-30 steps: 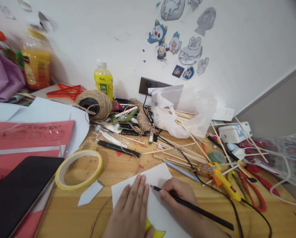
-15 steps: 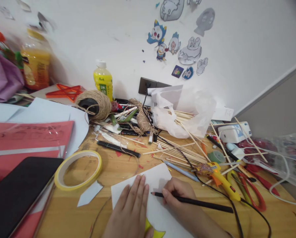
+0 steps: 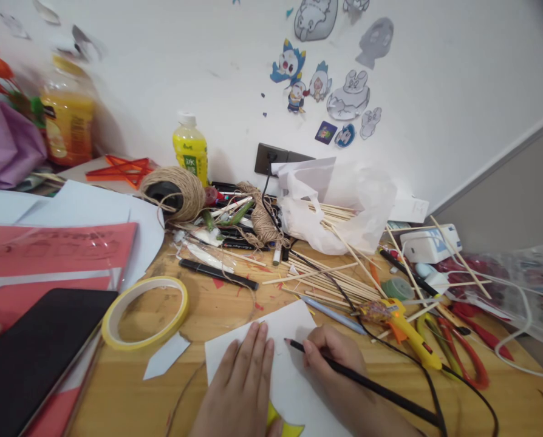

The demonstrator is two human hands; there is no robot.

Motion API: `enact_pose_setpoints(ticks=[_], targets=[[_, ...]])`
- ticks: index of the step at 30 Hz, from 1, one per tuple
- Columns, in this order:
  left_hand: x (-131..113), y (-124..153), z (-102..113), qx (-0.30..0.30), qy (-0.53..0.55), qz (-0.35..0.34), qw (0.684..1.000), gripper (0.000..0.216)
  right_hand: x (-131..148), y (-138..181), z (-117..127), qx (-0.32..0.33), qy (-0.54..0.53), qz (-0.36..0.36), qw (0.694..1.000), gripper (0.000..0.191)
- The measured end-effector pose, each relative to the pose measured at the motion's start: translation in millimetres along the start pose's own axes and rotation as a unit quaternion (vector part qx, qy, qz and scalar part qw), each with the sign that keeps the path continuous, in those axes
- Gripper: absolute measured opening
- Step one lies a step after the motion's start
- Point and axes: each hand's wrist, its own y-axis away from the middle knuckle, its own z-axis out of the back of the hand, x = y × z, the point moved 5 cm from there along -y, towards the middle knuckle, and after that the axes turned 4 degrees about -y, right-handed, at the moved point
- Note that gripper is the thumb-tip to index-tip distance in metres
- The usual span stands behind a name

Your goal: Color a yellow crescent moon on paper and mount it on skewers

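A sheet of white paper (image 3: 294, 376) lies on the wooden table in front of me. My left hand (image 3: 244, 385) rests flat on its left part, fingers stretched out. Partly under that hand shows a yellow cut piece (image 3: 292, 430), its full shape hidden. My right hand (image 3: 338, 364) grips a black pencil (image 3: 372, 383) over the paper, its tip at or just above the sheet. Faint marks on the paper near the tip are hard to make out.
Left of the paper are a yellow tape roll (image 3: 183, 303), a small pointed paper piece (image 3: 166, 357) and a black tablet-like slab (image 3: 39, 352). To the right lie a yellow glue gun (image 3: 417, 343) with its cord, red-handled pliers (image 3: 469, 358) and wooden sticks (image 3: 317, 273). Twine (image 3: 192, 191) stands behind.
My right hand has shifted slightly right, and the pencil tip has moved up and right across the paper. The pencil now slants more steeply. My left hand stays flat on the sheet.
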Motion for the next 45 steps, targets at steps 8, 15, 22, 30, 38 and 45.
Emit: enact_pose_setpoints(ticks=[8, 15, 22, 30, 38, 45], targets=[[1, 0, 0, 0.002, 0.008, 0.000, 1.000, 0.070, 2, 1, -3, 0.037, 0.011, 0.019, 0.999, 0.027], [1, -2, 1, -0.004, 0.005, 0.001, 1.000, 0.069, 3, 1, -1, 0.005, 0.043, 0.017, 0.999, 0.031], [1, 1, 0, -0.004, 0.002, -0.001, 1.000, 0.068, 8, 1, -2, 0.019, 0.060, 0.037, 0.997, 0.026], [0, 0, -1, 0.002, 0.003, 0.001, 1.000, 0.068, 8, -1, -2, 0.020, 0.066, 0.039, 0.997, 0.029], [0, 2, -2, -0.001, 0.004, 0.000, 1.000, 0.067, 11, 0, -1, -0.012, 0.094, 0.064, 0.993, 0.037], [-1, 3, -4, 0.004, -0.002, -0.005, 1.000, 0.068, 12, 0, -1, -0.010, 0.123, 0.088, 0.988, 0.039]])
